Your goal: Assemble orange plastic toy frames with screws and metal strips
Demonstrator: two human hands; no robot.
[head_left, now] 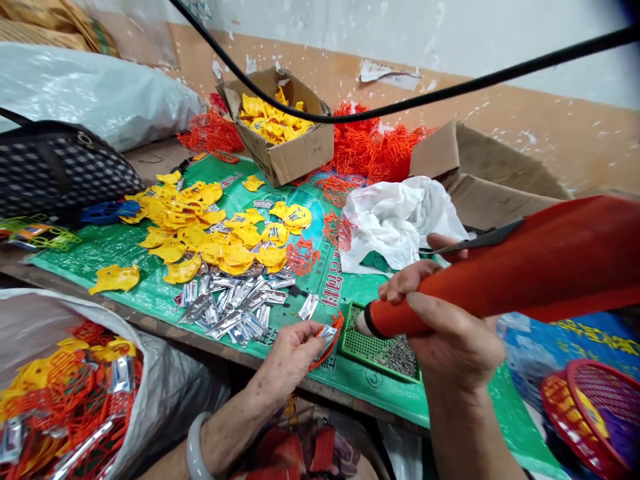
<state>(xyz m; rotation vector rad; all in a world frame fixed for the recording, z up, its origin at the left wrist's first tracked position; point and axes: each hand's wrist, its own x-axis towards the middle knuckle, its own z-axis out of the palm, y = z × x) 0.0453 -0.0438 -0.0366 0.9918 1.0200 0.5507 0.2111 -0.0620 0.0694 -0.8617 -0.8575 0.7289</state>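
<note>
Between the thumb and fingers of my left hand point(293, 353) is a small silver plate point(327, 333), pinched together with a curved orange plastic piece point(336, 340). My right hand point(445, 327) wraps around a thick red electric screwdriver point(480, 273) with a black lever along its top. Its pale tip points down over a small green mesh basket point(345, 343), which holds many tiny metal screws point(400, 357). Left of my left hand lies a heap of silver plates point(240, 307), with yellow plastic pieces point(200, 227) piled behind it.
A cardboard box point(300, 157) of yellow pieces stands at the back beside orange netted parts point(365, 147). A white cloth bag point(395, 213) lies near another box point(490, 173). An open sack point(165, 373) fills the lower left. A black cable point(310, 119) hangs across the view. Red baskets point(580, 407) sit right.
</note>
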